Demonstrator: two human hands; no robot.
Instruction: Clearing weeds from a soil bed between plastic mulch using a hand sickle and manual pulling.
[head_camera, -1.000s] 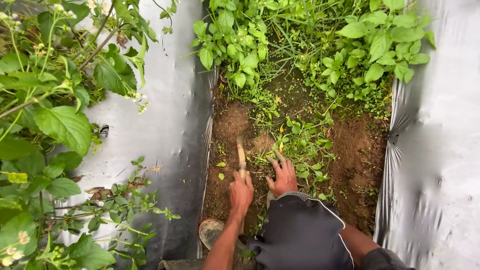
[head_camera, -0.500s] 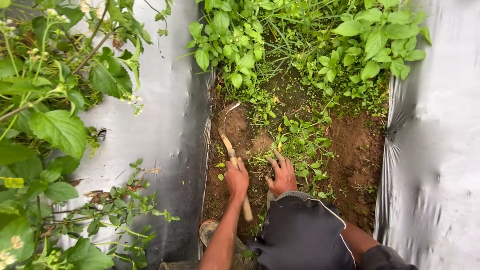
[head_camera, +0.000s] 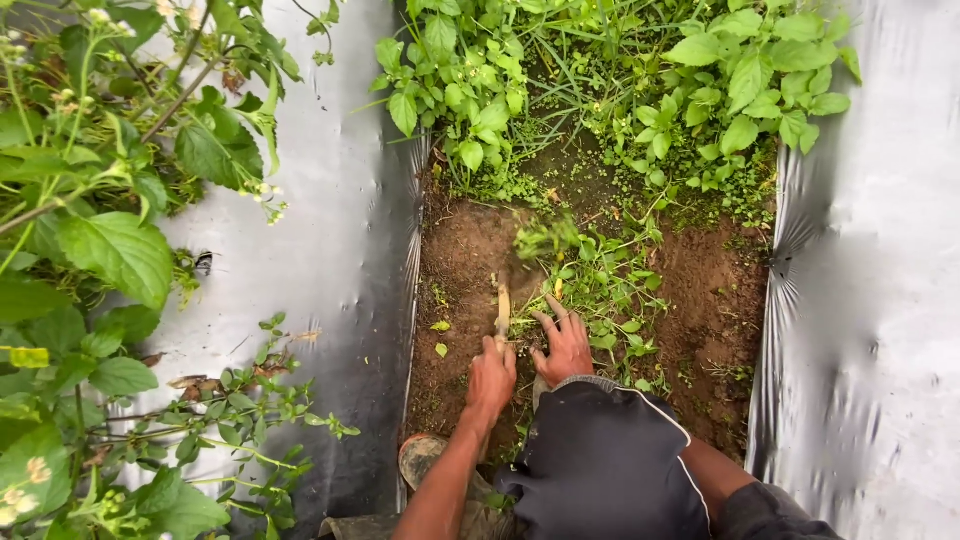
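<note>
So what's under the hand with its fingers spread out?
The right hand is pressed flat on brown soil and small green weeds. Whatever lies right beneath the palm is covered. Beside it, the left hand grips a wooden-handled tool.

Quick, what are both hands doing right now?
Left hand: closed on the wooden tool handle.
Right hand: open, fingers spread on the soil among weeds.

Silver plastic mulch sheet (head_camera: 330, 260), leafy plants with small white flowers (head_camera: 110, 240), dark shorts (head_camera: 600, 460)
</note>
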